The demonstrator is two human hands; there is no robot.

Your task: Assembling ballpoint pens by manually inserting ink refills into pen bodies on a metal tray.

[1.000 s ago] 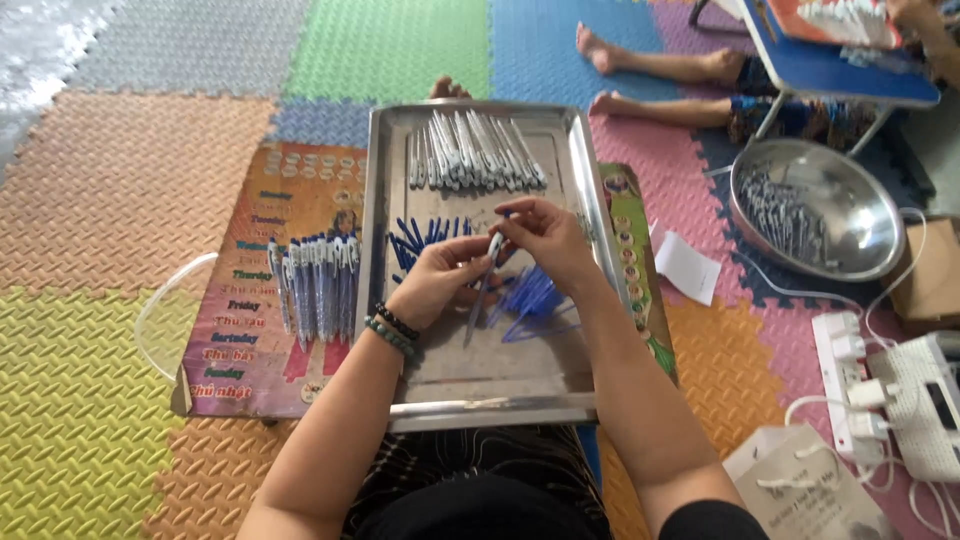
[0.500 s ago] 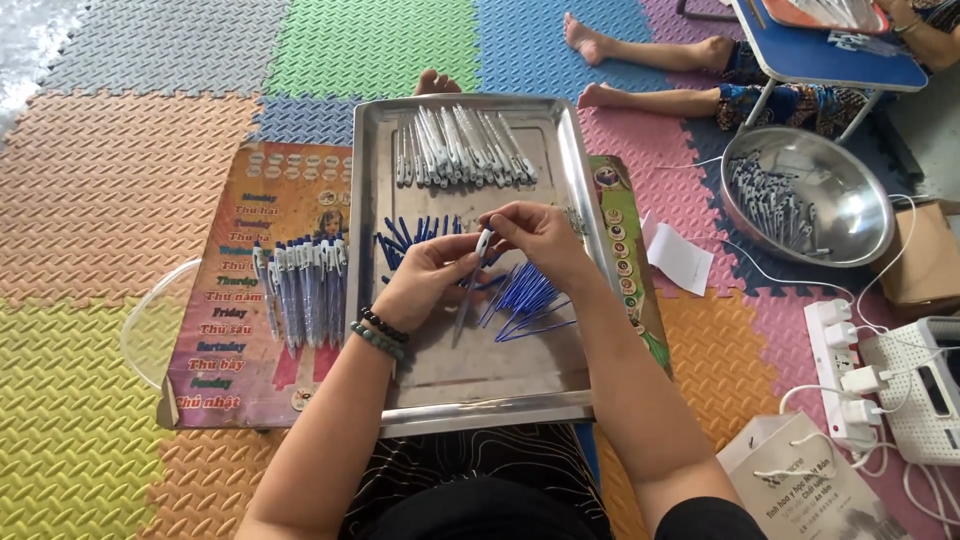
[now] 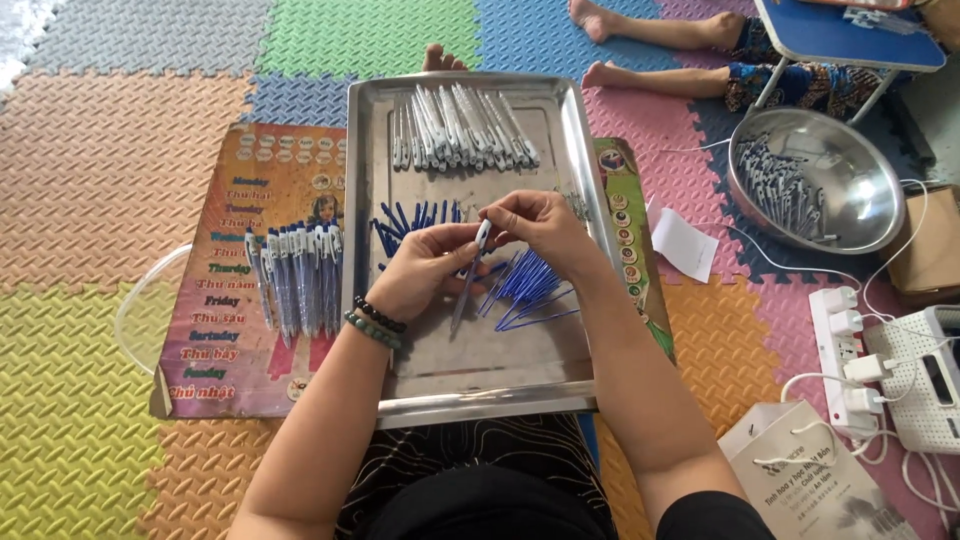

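Over a steel tray (image 3: 470,375), my left hand (image 3: 420,270) holds a slim pen (image 3: 470,278) by its barrel, pointing toward me. My right hand (image 3: 540,222) pinches the pen's white top end. Loose blue refills (image 3: 528,288) lie fanned out on the tray under my right wrist. Small blue pen parts (image 3: 405,220) lie beyond my left hand. A pile of white pen barrels (image 3: 460,125) fills the tray's far end. Finished blue-and-white pens (image 3: 297,275) lie in a row on a printed board (image 3: 230,200) to the left of the tray.
A round steel bowl (image 3: 850,190) with more pen parts sits at the right. A power strip (image 3: 845,350) with cables, a white device (image 3: 935,375) and a paper bag (image 3: 810,480) lie at the lower right. Another person's legs (image 3: 665,45) stretch across the coloured foam mats behind.
Both hands stay together over the tray's middle, working the same pen; my fingers have shifted slightly along it. The view has tilted a little.
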